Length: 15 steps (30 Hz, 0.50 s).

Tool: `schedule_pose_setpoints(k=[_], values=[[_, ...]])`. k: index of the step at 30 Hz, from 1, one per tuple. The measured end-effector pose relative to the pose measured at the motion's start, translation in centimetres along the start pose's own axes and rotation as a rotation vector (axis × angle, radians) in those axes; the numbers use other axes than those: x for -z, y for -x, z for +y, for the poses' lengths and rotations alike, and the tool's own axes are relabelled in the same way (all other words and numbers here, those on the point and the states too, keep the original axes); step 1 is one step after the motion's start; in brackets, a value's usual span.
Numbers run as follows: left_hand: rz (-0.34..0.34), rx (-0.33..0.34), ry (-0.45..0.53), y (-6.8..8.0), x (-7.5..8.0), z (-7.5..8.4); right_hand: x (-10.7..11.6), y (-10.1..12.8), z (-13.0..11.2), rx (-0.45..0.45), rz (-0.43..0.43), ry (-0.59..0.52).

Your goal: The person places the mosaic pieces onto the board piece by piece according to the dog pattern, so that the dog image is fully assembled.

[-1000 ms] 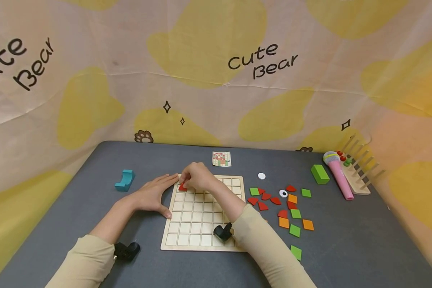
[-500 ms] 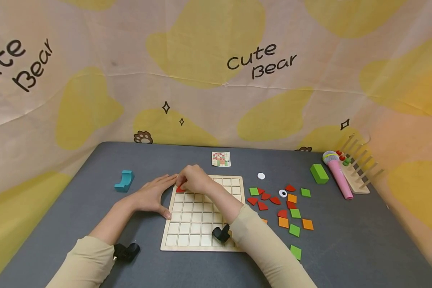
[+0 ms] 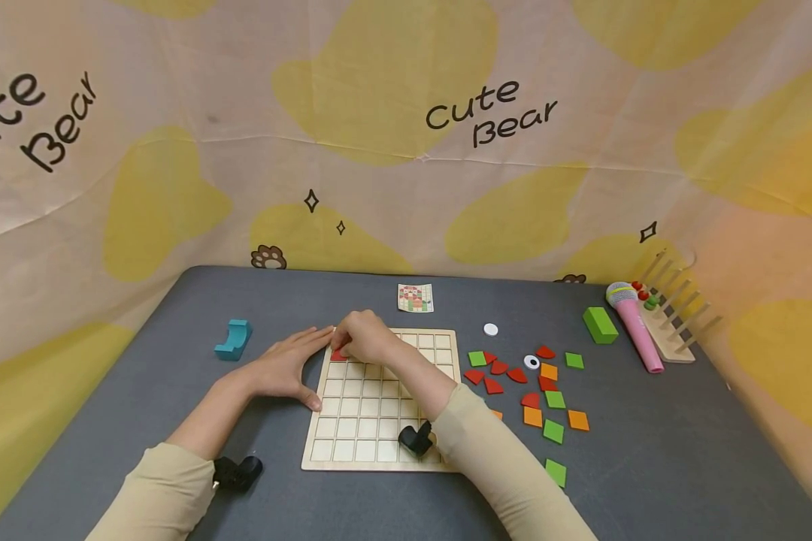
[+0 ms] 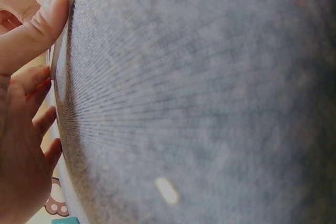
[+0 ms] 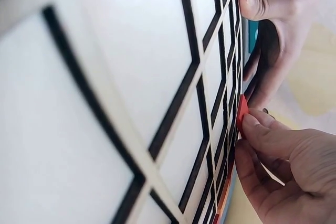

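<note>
A pale wooden grid board (image 3: 352,428) lies on the table in the head view. At its far left corner my right hand (image 3: 372,340) pinches a red tile (image 3: 338,356) between thumb and fingertips. In the right wrist view, that red tile (image 5: 242,116) stands tilted against the board's surface under the thumb. My left hand (image 3: 280,370) rests along the board's left edge with fingers spread, thumb lower down and fingertips near the same corner. In the left wrist view, the left thumb (image 4: 50,17) presses at the board's edge. The right hand and forearm hide part of the far rows.
Several loose red, green and orange tiles (image 3: 532,418) lie right of the board. A small pattern card (image 3: 416,298) is behind it. A teal block (image 3: 234,340) sits left. Farther right are a green block (image 3: 601,326), a pink toy microphone (image 3: 639,330) and a pegged wooden stand (image 3: 673,334).
My right hand has shifted slightly left with the red tile, bringing it to the board's far left corner, then stayed there. The left hand has kept its place.
</note>
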<state>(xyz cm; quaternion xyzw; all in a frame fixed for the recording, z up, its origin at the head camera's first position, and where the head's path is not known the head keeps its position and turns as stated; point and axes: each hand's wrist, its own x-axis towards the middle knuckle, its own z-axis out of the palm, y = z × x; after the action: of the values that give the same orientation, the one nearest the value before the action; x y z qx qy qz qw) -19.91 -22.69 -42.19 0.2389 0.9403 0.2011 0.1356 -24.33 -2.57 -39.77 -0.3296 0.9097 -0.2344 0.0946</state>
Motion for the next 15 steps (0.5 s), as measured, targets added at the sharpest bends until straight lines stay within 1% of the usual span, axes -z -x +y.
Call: schedule_pose_setpoints(k=[7,15], values=[[0.0,-0.005,0.001,-0.06,-0.04,-0.14,-0.17,-0.14,0.25,0.015,0.01,0.011],[-0.006,-0.003,0.002,0.0,0.05,-0.04,-0.19,-0.11,0.06,0.004,-0.011,0.023]])
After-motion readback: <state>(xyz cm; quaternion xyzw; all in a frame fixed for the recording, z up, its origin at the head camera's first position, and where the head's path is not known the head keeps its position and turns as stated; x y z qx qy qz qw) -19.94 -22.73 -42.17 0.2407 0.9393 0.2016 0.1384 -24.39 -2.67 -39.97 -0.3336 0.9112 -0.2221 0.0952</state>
